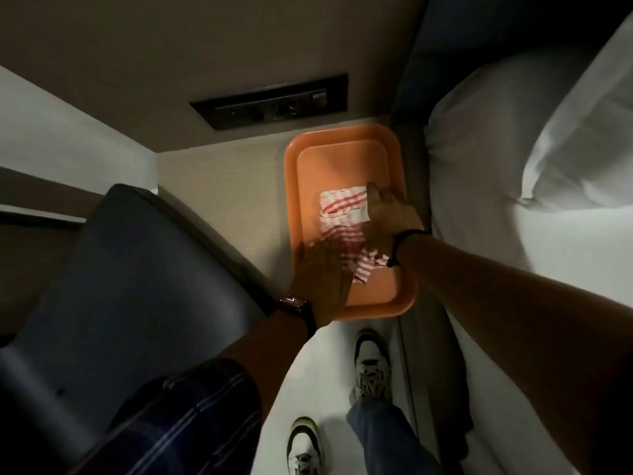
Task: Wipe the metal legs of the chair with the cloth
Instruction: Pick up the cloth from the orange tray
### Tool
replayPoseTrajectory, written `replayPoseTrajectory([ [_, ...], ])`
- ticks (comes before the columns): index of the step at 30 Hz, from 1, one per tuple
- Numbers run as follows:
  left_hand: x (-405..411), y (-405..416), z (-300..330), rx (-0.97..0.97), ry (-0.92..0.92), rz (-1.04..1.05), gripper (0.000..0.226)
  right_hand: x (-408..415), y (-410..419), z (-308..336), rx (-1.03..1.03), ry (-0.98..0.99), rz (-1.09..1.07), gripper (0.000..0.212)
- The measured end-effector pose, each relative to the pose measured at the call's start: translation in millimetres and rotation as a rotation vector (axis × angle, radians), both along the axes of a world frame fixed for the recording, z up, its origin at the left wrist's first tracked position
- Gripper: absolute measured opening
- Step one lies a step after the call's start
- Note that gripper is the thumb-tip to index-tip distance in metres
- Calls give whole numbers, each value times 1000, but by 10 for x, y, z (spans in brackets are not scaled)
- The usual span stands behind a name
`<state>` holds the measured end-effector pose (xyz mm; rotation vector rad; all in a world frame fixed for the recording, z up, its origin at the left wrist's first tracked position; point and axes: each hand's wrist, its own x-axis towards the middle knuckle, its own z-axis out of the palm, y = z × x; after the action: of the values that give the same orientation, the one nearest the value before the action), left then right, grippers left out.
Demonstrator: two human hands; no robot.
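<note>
A red-and-white striped cloth (344,214) lies crumpled in an orange tray (342,159) on a light bedside surface. My right hand (388,214) rests on the cloth's right side, fingers curled into the fabric. My left hand (320,272) lies flat on the cloth's lower left part, over the tray's near rim. A dark chair (130,275) fills the lower left, seen from above. Its metal legs are hidden.
A bed with white sheets and a pillow (534,159) runs along the right. A black switch panel (270,101) sits on the wall behind the tray. My two feet in white sneakers (371,365) stand on the pale floor between chair and bed.
</note>
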<state>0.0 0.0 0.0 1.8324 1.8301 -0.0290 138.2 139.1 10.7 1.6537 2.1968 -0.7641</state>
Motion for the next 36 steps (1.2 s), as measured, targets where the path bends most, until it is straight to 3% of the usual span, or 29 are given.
replayPoseTrajectory([
  [2, -1, 14, -2, -16, -39, 16, 64, 33, 27, -22, -36, 14, -19, 77],
  [5, 58, 30, 78, -23, -196, 139, 59, 69, -113, 2, -22, 161, -71, 45],
  [7, 97, 97, 237, -109, -500, 460, 54, 82, -330, 80, -7, 331, -142, 40],
  [9, 110, 191, 431, -239, -835, 857, 59, 90, -581, 243, -10, 452, -195, 48],
  [11, 115, 236, 657, -285, -984, 1070, 56, 66, -855, 425, -47, 525, -209, 52],
  [14, 110, 95, 1031, -264, -1043, 1109, 34, 10, -1306, 809, -99, 665, -202, 51],
  [17, -6, -168, 1453, -259, -1054, 1036, 34, -1, -1749, 1130, 46, 814, -247, 51],
  [19, -81, -398, 1781, -276, -1040, 944, 30, -61, -2044, 1336, 157, 925, -414, 59],
  [24, -93, -1148, 2403, -435, -930, 676, 39, -421, -2793, 1825, 252, 1118, -867, 51],
  [28, -407, -1830, 2689, -159, -376, 63, 40, -617, -3475, 1910, 46, 1316, -1164, 36],
  [31, -687, -2352, 2697, -93, -80, -379, 30, -844, -4006, 1853, -325, 1521, -1498, 20],
  [34, -944, -2793, 2601, 29, 184, -606, 48, -1072, -4609, 1632, -783, 1713, -1612, 72],
  [36, -1110, -3111, 2551, 64, 338, -608, 58, -1162, -5049, 1466, -824, 1719, -1630, 68],
])
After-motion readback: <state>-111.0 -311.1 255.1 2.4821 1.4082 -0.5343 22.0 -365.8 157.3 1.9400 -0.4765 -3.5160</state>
